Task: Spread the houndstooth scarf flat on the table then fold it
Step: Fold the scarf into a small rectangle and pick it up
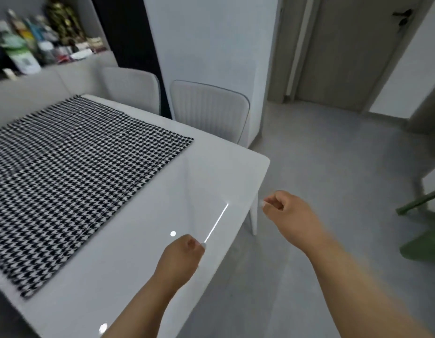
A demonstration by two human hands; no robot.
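Houndstooth scarf, woven black-and-white rectangle, flat on glossy white tabletop, left. Left hand and right hand near right, fingers curled, grasping nothing. Padded chairs beyond.

The tabletop lies bare between the scarf and its right-hand corner, open room for the hands. The left hand hovers over that bare strip, the right hand out past the edge, above open floor. Two chairs stand close against the far edge. Green leaves crowd in at the far right. Bottles and boxes fill the shelf behind the tabletop.
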